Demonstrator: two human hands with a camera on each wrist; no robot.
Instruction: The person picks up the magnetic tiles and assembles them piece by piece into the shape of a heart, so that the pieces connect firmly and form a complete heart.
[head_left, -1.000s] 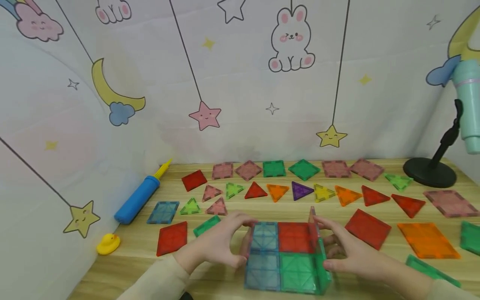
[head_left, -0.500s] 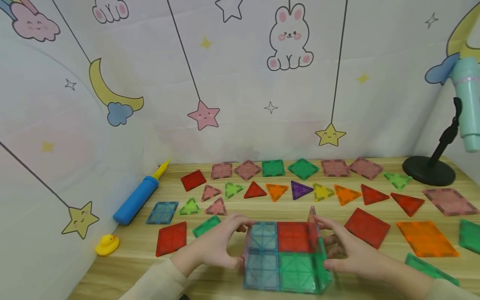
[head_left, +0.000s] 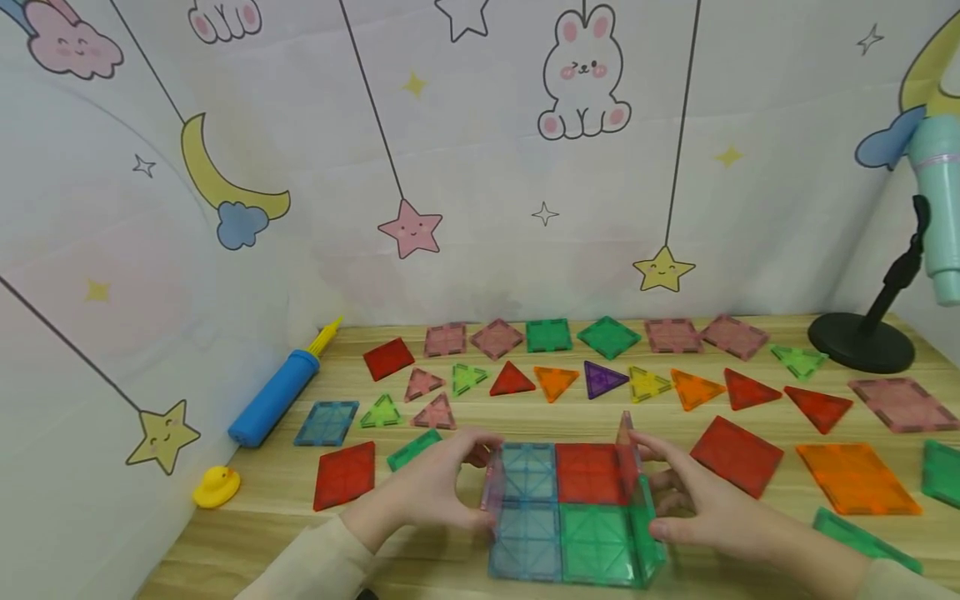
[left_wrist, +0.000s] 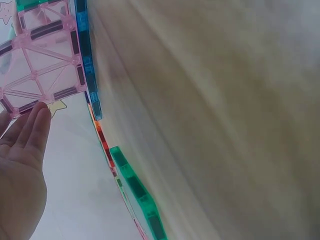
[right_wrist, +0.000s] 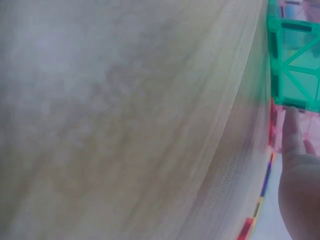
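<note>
A 2x2 base of flat magnetic tiles lies in front of me in the head view: two blue tiles (head_left: 525,542), a red tile (head_left: 588,473) and a green tile (head_left: 597,542). On its left edge a pink tile (head_left: 492,483) stands upright, held between the thumb and fingers of my left hand (head_left: 431,487). An upright wall of a green tile (head_left: 647,533) and a pinkish tile (head_left: 626,458) rises along the right edge. My right hand (head_left: 697,500) touches that wall's outer side with index finger and thumb. In the left wrist view, fingertips meet the pink tile's edge (left_wrist: 42,70).
Rows of loose triangles and squares lie behind, including a purple triangle (head_left: 602,380). Red (head_left: 737,457) and orange (head_left: 857,479) squares lie right. Left are a blue pump (head_left: 276,400) and a yellow duck (head_left: 217,487). A microphone stand (head_left: 861,343) stands back right.
The upright pink tile has come to stand along the left edge of the blue tiles, with my left hand shifting slightly. My right hand stays at the right wall.
</note>
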